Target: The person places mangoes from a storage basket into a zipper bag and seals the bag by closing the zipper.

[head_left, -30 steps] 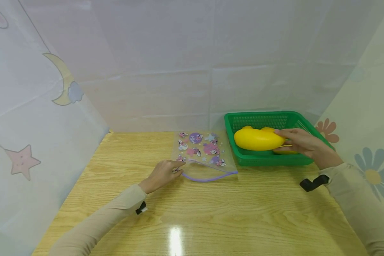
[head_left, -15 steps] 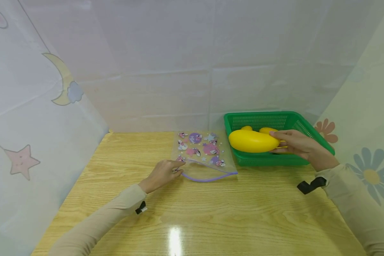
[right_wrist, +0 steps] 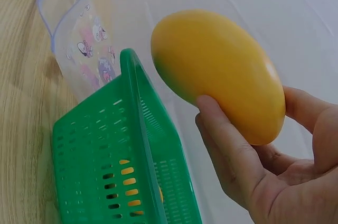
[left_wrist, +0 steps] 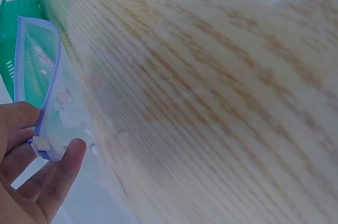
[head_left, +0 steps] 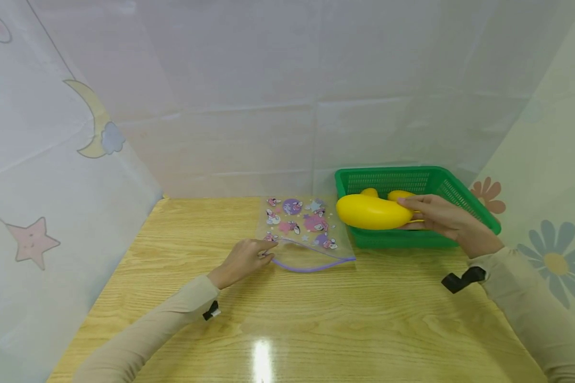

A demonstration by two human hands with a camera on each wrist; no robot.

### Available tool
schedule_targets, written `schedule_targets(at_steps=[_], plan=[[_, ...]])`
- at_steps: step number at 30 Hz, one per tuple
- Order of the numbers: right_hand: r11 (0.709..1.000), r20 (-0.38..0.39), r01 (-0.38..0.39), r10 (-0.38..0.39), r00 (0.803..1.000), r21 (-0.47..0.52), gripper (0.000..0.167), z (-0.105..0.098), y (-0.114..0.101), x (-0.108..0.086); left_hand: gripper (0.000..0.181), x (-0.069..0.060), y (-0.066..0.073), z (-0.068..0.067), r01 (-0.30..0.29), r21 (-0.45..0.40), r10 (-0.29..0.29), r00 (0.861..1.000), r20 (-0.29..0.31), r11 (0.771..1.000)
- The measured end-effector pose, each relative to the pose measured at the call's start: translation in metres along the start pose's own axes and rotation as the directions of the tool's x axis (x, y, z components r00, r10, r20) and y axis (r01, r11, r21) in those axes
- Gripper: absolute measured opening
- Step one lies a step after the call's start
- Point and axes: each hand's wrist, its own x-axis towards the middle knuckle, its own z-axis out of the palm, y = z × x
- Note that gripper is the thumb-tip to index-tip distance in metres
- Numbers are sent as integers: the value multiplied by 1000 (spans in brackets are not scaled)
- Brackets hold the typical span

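Observation:
A clear zip bag (head_left: 301, 215) printed with cartoon figures lies on the table, its lilac-edged mouth gaping toward me. My left hand (head_left: 243, 261) pinches the left corner of that mouth, beside a white slider (left_wrist: 40, 146) in the left wrist view. A smooth yellow mango (head_left: 374, 211) with a greenish patch is gripped at one end by my right hand (head_left: 444, 218), thumb on one side and fingers on the other. The mango is held above the left front rim of a green basket (head_left: 407, 240), to the right of the bag.
Inside the basket are more yellow fruits (head_left: 401, 195), partly hidden by the mango and hand. The wood-grain table (head_left: 287, 319) meets a pale sheet wall (head_left: 230, 143) at the back. Printed side sheets stand left and right.
My right hand has carried the mango leftward, from over the basket's middle to over its left rim. The left hand and the bag have stayed in place.

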Motion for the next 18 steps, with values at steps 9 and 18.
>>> schedule_targets(at_steps=[9,18], plan=[[1000,43,0,1,999,-31,62,10,2,2,27,0,-1,1,-6,-6,6,1000,-7,1000],[1000,47,5,-6,999,8,36,18,4,5,27,-1,0,0,17,-2,-17,1000,4,1000]])
